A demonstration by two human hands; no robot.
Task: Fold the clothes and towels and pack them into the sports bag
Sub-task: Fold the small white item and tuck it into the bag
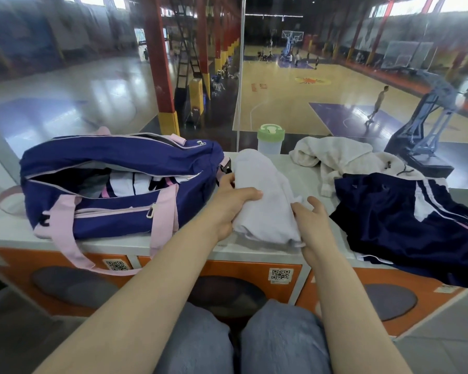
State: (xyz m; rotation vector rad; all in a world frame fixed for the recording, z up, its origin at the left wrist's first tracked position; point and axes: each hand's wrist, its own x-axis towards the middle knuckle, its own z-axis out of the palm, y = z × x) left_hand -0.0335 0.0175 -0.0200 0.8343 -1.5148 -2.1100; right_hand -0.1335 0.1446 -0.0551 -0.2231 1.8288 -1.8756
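**Folded white bundle sits just right of the open bag mouth**

Head view: your left hand [231,201] grips the near-left edge of the folded white garment [265,195], thumb curled over the top and fingers tucked beneath. Your right hand [312,225] lies against the bundle's right side with fingers loosely spread and the thumb raised; whether it pinches the hem at the near corner you cannot tell from here. The bundle's long axis runs away from you, toward the glass, and it rests on the white countertop [135,240] between the bag and the other clothes. The sports bag [119,184] lies directly to the left of the bundle, its end touching or almost touching the cloth, so your left hand is the nearer one and the move into the bag looks like a short leftward carry over the bag's rim.

The bag's main zip is open; inside you can see folded dark-and-white fabric with a pink stripe, leaving room above it. Still unpacked on your right are the navy shorts [405,225], draped over the counter edge, and a crumpled cream towel [341,160] behind them. A bottle with a green lid [270,140] stands at the back
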